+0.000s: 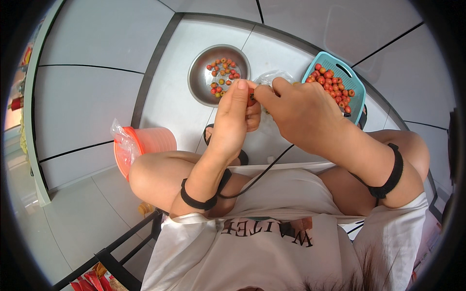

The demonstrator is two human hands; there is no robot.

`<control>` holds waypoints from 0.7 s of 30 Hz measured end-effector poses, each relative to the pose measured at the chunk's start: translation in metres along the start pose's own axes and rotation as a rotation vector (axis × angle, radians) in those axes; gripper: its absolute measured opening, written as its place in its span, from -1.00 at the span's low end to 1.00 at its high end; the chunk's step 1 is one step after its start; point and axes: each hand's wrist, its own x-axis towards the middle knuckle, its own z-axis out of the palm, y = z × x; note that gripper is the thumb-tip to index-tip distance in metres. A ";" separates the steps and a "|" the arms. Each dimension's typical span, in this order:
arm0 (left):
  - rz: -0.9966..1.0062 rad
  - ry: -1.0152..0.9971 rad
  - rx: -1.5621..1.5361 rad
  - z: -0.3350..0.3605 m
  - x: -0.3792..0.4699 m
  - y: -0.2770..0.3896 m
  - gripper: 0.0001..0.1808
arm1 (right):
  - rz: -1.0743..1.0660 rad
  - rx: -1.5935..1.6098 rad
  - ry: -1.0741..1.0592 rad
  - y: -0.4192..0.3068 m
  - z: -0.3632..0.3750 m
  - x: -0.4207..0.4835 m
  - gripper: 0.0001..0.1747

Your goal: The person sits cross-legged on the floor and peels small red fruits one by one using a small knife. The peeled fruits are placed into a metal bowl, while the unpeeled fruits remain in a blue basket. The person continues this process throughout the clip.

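My left hand (237,111) grips a small red fruit (251,97) between thumb and fingers. Its dark end faces my right hand (302,109), whose bent fingertips touch or nearly touch it. A dark, pen-like tip (345,113) shows at the far edge of my right hand; what it belongs to is hidden. Beyond my left hand, a round steel bowl (194,78) holds several red and yellowish fruits. To the right of my right hand, a turquoise plastic basket (358,85) is heaped with similar red fruits. Behind both hands lies a clear plastic bag (276,75), partly covered.
An orange plastic bucket (156,138) with a clear bag over its rim lies beside my left knee. A black cable (262,177) runs over my lap. Pale panels (91,98) stand around the tiled floor. A black metal frame (120,251) is at lower left.
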 end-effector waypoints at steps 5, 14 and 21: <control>0.041 0.025 0.137 -0.002 0.001 -0.001 -0.58 | -0.034 -0.084 0.016 -0.001 0.003 0.002 -0.70; 0.145 0.075 0.262 -0.003 0.006 -0.007 -0.59 | 0.071 0.226 -0.035 0.002 0.005 0.005 -0.73; 0.164 0.057 0.205 -0.001 0.006 -0.009 -0.62 | 0.113 0.283 -0.087 0.001 0.004 0.005 -0.72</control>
